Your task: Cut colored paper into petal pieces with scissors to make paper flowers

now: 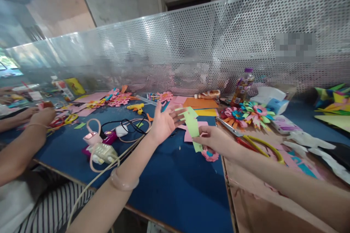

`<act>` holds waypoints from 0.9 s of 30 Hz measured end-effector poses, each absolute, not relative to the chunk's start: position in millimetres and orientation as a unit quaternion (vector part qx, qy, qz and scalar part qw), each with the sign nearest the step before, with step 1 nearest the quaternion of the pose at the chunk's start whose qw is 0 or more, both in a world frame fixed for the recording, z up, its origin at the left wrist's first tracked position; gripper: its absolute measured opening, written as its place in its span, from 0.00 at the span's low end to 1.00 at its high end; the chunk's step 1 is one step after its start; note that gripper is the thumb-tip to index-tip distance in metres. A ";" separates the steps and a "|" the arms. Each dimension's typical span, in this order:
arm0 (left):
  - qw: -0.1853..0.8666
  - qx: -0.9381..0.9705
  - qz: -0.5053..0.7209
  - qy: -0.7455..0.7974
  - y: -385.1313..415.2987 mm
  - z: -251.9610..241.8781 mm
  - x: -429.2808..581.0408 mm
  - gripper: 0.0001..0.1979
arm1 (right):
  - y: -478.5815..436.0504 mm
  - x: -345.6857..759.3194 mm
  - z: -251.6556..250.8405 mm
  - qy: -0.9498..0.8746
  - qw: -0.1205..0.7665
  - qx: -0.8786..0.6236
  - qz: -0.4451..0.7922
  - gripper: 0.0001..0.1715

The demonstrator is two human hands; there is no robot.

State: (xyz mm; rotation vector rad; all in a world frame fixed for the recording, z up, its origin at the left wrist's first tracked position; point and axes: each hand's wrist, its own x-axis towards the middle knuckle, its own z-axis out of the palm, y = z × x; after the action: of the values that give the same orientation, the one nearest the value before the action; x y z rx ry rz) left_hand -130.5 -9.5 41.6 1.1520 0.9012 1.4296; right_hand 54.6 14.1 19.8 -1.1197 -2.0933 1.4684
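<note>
My right hand (216, 141) is pinched on the lower part of a light green paper strip (192, 125) with notched edges, held up above the blue table (175, 185). My left hand (164, 122) is raised just left of the strip, palm open and fingers spread, its fingertips near the strip's top end. A pale bracelet (123, 182) sits on my left forearm. A small pink paper flower (210, 155) lies on the table under my right hand.
Paper flowers (247, 114), yellow-handled scissors (259, 144), a yellow glue gun (136, 107), coloured sheets (200, 103), a drink bottle (241, 88) and a pink gadget with cables (100, 145) crowd the table. Another person's arms (24, 134) work at the left. A perforated metal screen (191, 43) stands behind.
</note>
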 end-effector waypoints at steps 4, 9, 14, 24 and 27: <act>0.553 0.556 0.498 0.371 -30.0 37.5 -100.9 0.29 | -9.7 57.5 8.8 -0.713 0.239 -0.351 0.557 0.17; 0.471 0.679 0.400 0.396 -54.5 33.9 -83.5 0.15 | -40.9 53.2 -0.3 -0.777 0.262 -0.355 0.450 0.12; 0.451 0.737 0.329 0.380 -61.7 34.6 -83.6 0.14 | -53.8 49.8 -9.9 -0.835 0.230 -0.355 0.353 0.11; 0.432 0.760 0.283 0.394 -58.8 32.5 -84.7 0.17 | -50.0 51.5 -21.8 -0.791 0.233 -0.349 0.445 0.14; 0.434 0.752 0.293 0.400 -59.9 32.1 -83.5 0.19 | -49.4 51.4 -24.6 -0.766 0.234 -0.368 0.473 0.12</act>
State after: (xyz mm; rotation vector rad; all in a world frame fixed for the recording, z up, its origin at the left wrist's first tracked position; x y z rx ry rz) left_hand -83.5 -59.9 32.1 1.8739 0.9973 0.7295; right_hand 51.4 -49.4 -24.6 -1.0107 -2.1022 1.2977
